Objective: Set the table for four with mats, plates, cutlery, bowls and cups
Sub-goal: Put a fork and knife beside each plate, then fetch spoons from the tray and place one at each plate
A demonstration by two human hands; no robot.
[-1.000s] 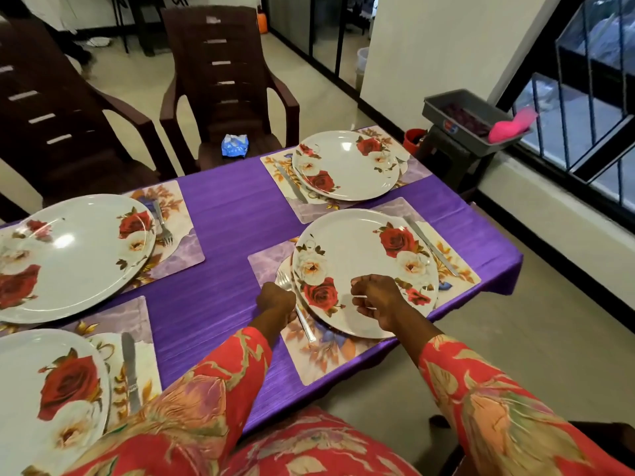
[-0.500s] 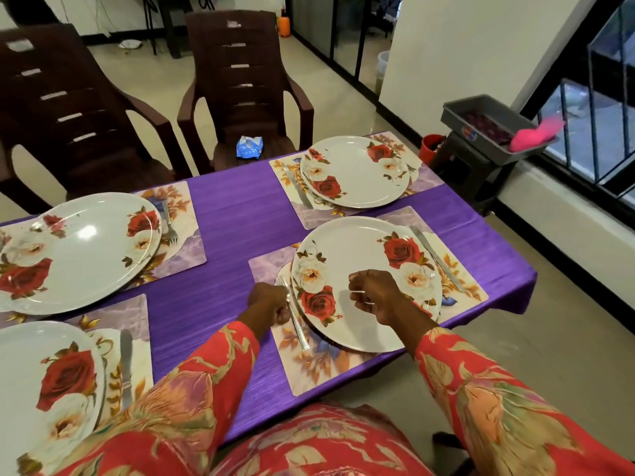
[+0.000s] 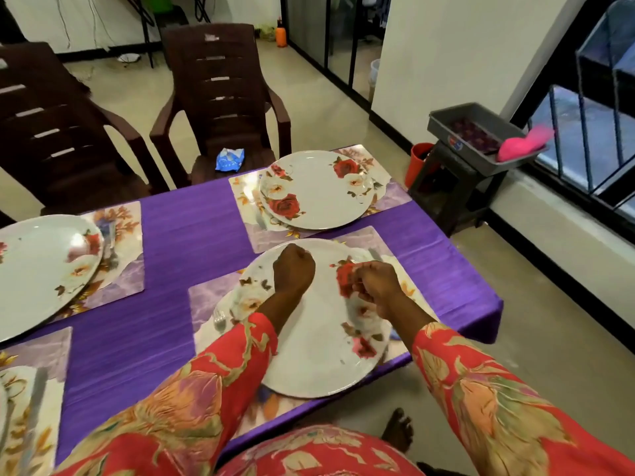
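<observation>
Where the purple-clothed worktop (image 3: 192, 255) nears its right end, we list one round white rose-patterned plate (image 3: 309, 352) on a pale floral place mat (image 3: 213, 297), with a steel fork (image 3: 219, 319) at its left rim. Our left hand (image 3: 293, 269) hangs over this plate, fingers curled into a fist holding nothing we can see. Our right hand (image 3: 376, 286), fingers bent, is blurred; whether it pinches anything we cannot tell. Second matching plate (image 3: 316, 188) lies beyond, a third plate (image 3: 41, 269) far left, each on its own mat.
</observation>
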